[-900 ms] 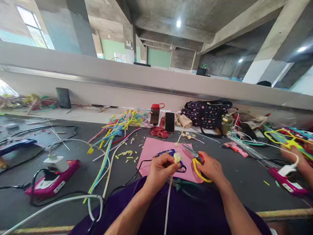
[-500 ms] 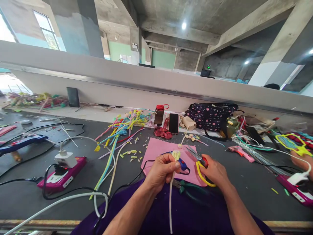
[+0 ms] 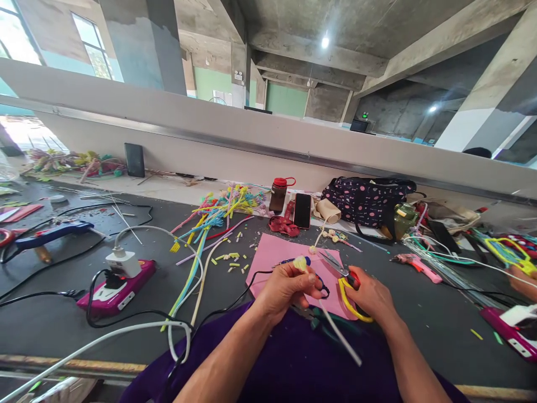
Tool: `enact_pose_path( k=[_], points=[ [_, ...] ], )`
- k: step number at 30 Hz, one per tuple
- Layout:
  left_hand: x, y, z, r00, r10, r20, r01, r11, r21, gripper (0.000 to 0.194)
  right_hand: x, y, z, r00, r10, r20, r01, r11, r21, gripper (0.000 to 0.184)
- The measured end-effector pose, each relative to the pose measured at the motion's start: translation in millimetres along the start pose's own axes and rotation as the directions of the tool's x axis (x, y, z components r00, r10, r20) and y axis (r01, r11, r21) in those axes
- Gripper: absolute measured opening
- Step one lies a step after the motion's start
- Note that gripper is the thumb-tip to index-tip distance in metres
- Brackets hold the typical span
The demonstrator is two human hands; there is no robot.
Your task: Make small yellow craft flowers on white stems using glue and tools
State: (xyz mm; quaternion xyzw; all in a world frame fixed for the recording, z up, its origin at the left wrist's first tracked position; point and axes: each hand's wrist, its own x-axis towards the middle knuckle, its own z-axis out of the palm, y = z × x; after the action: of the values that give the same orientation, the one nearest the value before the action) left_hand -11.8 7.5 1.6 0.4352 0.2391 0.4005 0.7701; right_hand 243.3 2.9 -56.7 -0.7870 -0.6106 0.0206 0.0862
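My left hand (image 3: 289,288) is closed, pinching a small pale-yellow flower (image 3: 299,263) just under its head. The flower's pale stem (image 3: 342,338) slants down to the right over my lap. My right hand (image 3: 371,294) grips scissors (image 3: 334,262), whose metal blades point up and left, slightly apart, over a pink sheet (image 3: 268,252). One yellow handle loop (image 3: 351,307) hangs below the fingers. Behind my left hand, a blue tool (image 3: 323,286) with a black cord lies on the pink sheet, partly hidden. Dark green-handled pliers (image 3: 321,319) show dimly at the table's near edge.
Left of the sheet lie cut bits (image 3: 230,260) and colourful stems (image 3: 213,218). A power strip (image 3: 138,285) with looping cords stands left. Behind are a bottle (image 3: 277,196), phone (image 3: 302,211) and patterned bag (image 3: 369,201). A pink glue gun (image 3: 419,266) and another person's hand (image 3: 524,282) are right.
My left hand has turned, so the flower's stem has swung from hanging straight down to slanting right. The right hand still holds the scissors. The whole view has shifted slightly.
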Motion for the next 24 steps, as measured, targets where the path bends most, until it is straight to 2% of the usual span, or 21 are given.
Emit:
enact_pose_path(
  k=[11, 24],
  points=[
    [1.7, -2.4, -2.5, 0.995, -0.025, 0.092, 0.032, 0.996, -0.08, 0.021, -0.2, 1.6, 0.2, 1.0, -0.008, 0.002, 0.008, 1.0, -0.012, 0.047],
    [4.1, -2.9, -5.8, 0.999, 0.018, 0.039, -0.013, 0.993, -0.114, 0.023, -1.7, -1.0, -1.6, 1.0, -0.009, 0.012, 0.009, 1.0, 0.012, 0.047]
  ],
)
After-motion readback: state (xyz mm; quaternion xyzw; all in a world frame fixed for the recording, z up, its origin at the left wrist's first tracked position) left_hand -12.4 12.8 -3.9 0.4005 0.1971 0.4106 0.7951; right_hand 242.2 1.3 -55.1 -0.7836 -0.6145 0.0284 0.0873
